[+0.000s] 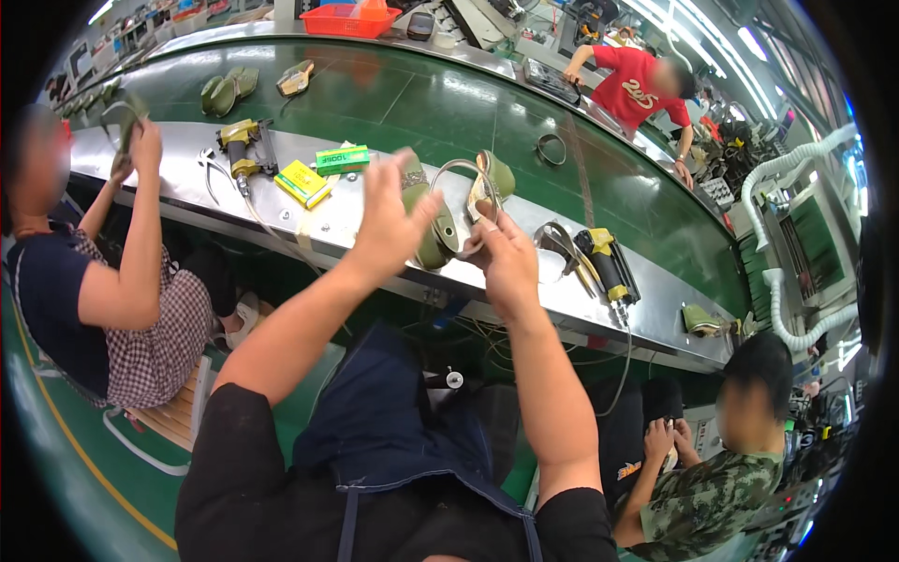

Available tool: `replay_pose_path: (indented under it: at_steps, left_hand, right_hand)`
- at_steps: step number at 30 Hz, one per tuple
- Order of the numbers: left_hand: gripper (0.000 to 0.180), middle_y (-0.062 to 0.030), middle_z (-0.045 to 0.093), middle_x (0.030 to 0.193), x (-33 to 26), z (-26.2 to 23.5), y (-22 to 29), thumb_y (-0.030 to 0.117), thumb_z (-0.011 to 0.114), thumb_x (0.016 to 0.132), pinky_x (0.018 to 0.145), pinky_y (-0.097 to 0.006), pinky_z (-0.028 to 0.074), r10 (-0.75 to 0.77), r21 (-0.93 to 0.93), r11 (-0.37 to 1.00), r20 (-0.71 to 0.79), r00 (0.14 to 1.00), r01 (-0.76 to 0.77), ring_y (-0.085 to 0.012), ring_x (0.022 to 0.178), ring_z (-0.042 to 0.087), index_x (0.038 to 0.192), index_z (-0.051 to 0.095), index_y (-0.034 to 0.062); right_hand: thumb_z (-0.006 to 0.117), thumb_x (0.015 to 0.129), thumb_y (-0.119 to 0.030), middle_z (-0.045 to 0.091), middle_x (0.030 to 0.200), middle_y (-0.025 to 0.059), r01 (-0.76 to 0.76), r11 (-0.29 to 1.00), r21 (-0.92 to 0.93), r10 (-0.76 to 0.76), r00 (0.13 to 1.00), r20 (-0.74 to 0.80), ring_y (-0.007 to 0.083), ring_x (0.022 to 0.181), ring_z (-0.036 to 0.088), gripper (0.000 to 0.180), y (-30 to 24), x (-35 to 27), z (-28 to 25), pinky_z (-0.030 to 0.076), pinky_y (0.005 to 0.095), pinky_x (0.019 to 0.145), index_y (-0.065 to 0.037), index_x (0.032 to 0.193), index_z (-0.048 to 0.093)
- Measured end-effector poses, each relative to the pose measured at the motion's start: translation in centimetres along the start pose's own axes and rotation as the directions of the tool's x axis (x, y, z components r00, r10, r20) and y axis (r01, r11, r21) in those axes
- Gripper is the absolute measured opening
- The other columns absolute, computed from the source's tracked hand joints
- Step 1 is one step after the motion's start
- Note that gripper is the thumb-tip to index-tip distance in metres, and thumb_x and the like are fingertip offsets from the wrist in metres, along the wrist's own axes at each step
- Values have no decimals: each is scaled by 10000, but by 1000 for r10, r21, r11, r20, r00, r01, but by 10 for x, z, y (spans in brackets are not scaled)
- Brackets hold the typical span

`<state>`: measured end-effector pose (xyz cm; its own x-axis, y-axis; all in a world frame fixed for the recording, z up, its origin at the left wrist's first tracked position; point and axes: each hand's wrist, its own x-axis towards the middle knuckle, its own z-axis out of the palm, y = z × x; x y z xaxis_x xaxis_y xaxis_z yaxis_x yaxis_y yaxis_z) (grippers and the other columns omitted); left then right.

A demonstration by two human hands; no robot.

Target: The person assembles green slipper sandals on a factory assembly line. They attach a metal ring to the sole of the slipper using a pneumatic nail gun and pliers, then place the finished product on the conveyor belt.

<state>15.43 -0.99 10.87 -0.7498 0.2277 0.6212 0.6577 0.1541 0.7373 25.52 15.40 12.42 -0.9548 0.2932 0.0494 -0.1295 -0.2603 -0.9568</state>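
In front of me, at the near edge of the steel ledge, my right hand [508, 260] has its fingers closed on a thin, curved, greyish strip [456, 163] that arches up in a loop. My left hand [386, 223] is to the left of it, blurred, with fingers stretched and apart and nothing visible in them. Just behind and between the hands is a green shoe part [436, 242] with a round hole. Another green shoe part [502, 172] lies beyond my right fingers. How the strip meets these green parts is hard to make out.
Yellow-and-black air staplers lie left [242, 150] and right [607, 265], with hoses. Near them are a yellow box [303, 184], a green box [343, 159] and pliers [209, 173]. Green shoe parts [228, 91] and a ring-shaped strip [551, 150] lie on the green belt [403, 94]. Co-workers sit on both sides.
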Motion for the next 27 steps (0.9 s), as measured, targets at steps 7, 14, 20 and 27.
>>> replay_pose_path:
  at_steps: [7,14,20,27]
  left_hand:
    - [464,-117,681,1067,42,-28,30,285,653,1037,733,-298,532,-88,-155,965,567,819,210,-146,807,631,1403,601,4]
    - [352,-35,655,793,28,-6,1,112,490,1068,684,-315,525,-240,-40,958,422,874,283,-125,699,612,1353,689,59]
    - [374,-196,739,1005,11,23,-51,79,499,1040,803,-430,564,-90,79,994,243,966,73,-316,869,722,1366,682,78]
    - [391,-158,695,938,15,16,-58,121,551,997,751,-506,546,-9,493,851,357,934,-180,-380,863,692,1344,696,226]
  right_hand:
    - [547,1097,-215,628,902,38,-178,984,-34,180,950,254,128,708,576,386,-33,6,-25,520,288,633,30,1389,606]
    - [670,1028,-207,715,1138,125,159,834,-529,-263,956,-128,245,1057,671,376,-1,20,-33,542,377,948,22,1326,652]
    - [783,828,-27,658,1166,131,590,83,-803,-507,719,476,347,1152,593,398,39,9,-12,499,463,985,-68,1216,705]
    - [761,777,8,662,1023,123,600,47,-799,-629,639,442,348,968,643,252,68,-5,-23,537,440,853,-65,1018,749]
